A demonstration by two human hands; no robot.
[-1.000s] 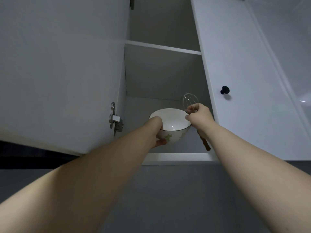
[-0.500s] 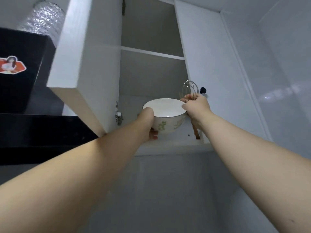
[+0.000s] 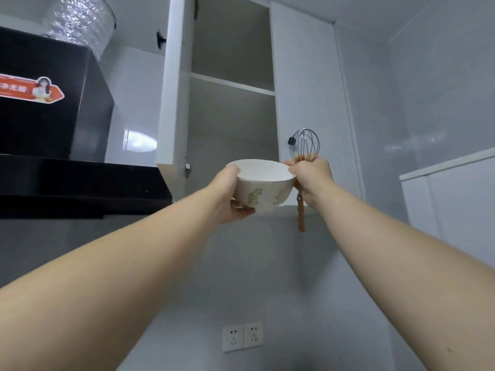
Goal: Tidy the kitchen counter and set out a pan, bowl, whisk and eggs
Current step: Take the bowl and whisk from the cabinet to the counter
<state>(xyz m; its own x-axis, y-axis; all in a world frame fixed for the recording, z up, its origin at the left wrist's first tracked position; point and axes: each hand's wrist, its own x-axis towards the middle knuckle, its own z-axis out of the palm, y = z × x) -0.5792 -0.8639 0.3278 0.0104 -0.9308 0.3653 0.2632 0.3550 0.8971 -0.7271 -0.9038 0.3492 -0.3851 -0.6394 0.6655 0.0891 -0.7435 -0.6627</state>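
A white bowl with a pale green pattern is held up in front of the open wall cupboard. My left hand grips it from the left, thumb on the rim and fingers under its base. My right hand grips a wire whisk with a wooden handle, which hangs below my fist; my thumb touches the bowl's right rim. The pan and eggs are out of view.
The cupboard's left door stands open towards me; the right door with a black knob is shut. A black range hood with a foil duct sits at the left. Two wall sockets are below. White tiled walls surround.
Both hands have drawn the bowl and whisk out of the cupboard's lower shelf and towards me. The view has pulled back, bringing the hood and sockets into sight.
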